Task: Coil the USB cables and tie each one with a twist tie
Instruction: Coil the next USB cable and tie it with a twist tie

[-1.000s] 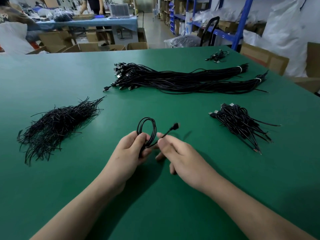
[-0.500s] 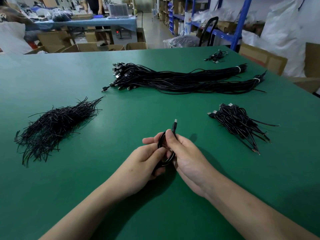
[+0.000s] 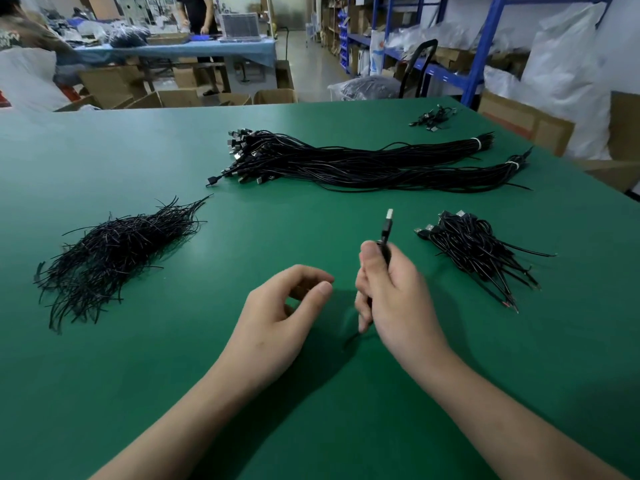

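My right hand (image 3: 394,296) grips a coiled black USB cable (image 3: 385,233) over the green table (image 3: 242,427). Its plug sticks up past my thumb and a thin tail pokes out below my fingers; the coil itself is mostly hidden in my fist. My left hand (image 3: 287,313) hovers just to the left, fingers loosely curled, holding nothing. A heap of black twist ties (image 3: 114,251) lies at the left. Two long bundles of uncoiled USB cables (image 3: 363,161) lie across the middle. A pile of coiled, tied cables (image 3: 478,251) sits at the right.
A small cluster of cables (image 3: 433,116) lies near the far right corner. Cardboard boxes (image 3: 523,123) and blue shelving (image 3: 485,46) stand beyond the right edge. A person (image 3: 197,12) stands at a blue table (image 3: 173,51) in the background.
My left hand has let go of the coil and drawn back to the left. My right hand has closed round the coil alone, with the plug now pointing up.
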Demonstrator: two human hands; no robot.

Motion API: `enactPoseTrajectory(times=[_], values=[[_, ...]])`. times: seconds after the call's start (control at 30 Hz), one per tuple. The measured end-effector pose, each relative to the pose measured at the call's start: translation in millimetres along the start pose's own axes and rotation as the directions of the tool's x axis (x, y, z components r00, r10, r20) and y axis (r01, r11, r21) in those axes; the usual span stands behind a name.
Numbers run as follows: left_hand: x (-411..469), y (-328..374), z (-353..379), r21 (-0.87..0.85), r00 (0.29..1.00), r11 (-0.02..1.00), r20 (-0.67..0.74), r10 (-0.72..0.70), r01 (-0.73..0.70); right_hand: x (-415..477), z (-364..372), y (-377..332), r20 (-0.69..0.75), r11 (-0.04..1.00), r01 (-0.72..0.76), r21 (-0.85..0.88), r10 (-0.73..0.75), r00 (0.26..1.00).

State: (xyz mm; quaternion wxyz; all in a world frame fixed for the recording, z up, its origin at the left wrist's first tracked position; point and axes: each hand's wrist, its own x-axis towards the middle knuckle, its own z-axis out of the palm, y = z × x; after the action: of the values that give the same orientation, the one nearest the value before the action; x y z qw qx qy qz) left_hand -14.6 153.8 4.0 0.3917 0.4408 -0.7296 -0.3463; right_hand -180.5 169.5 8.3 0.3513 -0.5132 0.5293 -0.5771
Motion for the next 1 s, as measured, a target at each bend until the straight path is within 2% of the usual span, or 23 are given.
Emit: enactPoseTrajectory(times=[0.07,0.17,0.27,0.4,0.47,0.6,0.7,0.83,0.9,1.0], values=[[1.0,3.3,1.2,-0.1,1.0,0.995,-0.017,0.0,-0.001,-2.2,3.9,-0.1,0.061,0.981,0.025,-0.194,-0.014,0.998],[1.6,8.4,4.1,-0.222,1.0,0.975,0.02,-0.001,0.005,-6.0,13.5,-2.8,0.156,0.88,0.1,-0.464,-0.03,0.987],[2.5,9.4,8.0,-0.208,0.999,0.977,0.011,-0.052,0.053,-11.1,20.7,-4.6,0.235,0.802,0.128,-0.584,0.016,0.972],[3.0,6.1,8.0,-0.115,0.997,0.993,-0.074,-0.001,-0.008,-14.1,20.8,-5.6,0.257,0.711,0.179,-0.68,0.003,0.966],[3.1,3.8,8.5,-0.073,0.995,0.997,-0.094,0.029,-0.036,-14.9,20.8,-7.5,0.269,0.728,0.172,-0.664,0.018,0.963],[3.9,0.4,7.9,-0.142,0.995,0.99,-0.099,0.0,-0.014,-14.4,18.1,-9.1,0.305,0.799,0.12,-0.589,0.082,0.949],[3.4,0.3,5.1,-0.137,0.997,0.99,-0.081,0.011,-0.022,-11.3,13.9,-9.7,0.325,0.889,0.004,-0.457,0.163,0.931],[4.3,-2.8,2.1,-0.077,0.996,0.997,-0.09,0.025,-0.032,-7.0,9.5,-5.5,0.459,0.944,-0.231,-0.236,0.318,0.829],[4.9,-3.7,0.8,-0.085,0.994,0.996,-0.11,0.023,-0.032,-7.1,7.3,-4.6,0.53,0.95,-0.275,-0.152,0.313,0.788],[5.6,-2.7,-1.9,-0.058,0.989,0.997,-0.141,0.047,-0.056,-7.6,3.9,-5.5,0.563,0.951,-0.291,-0.108,0.299,0.77]])
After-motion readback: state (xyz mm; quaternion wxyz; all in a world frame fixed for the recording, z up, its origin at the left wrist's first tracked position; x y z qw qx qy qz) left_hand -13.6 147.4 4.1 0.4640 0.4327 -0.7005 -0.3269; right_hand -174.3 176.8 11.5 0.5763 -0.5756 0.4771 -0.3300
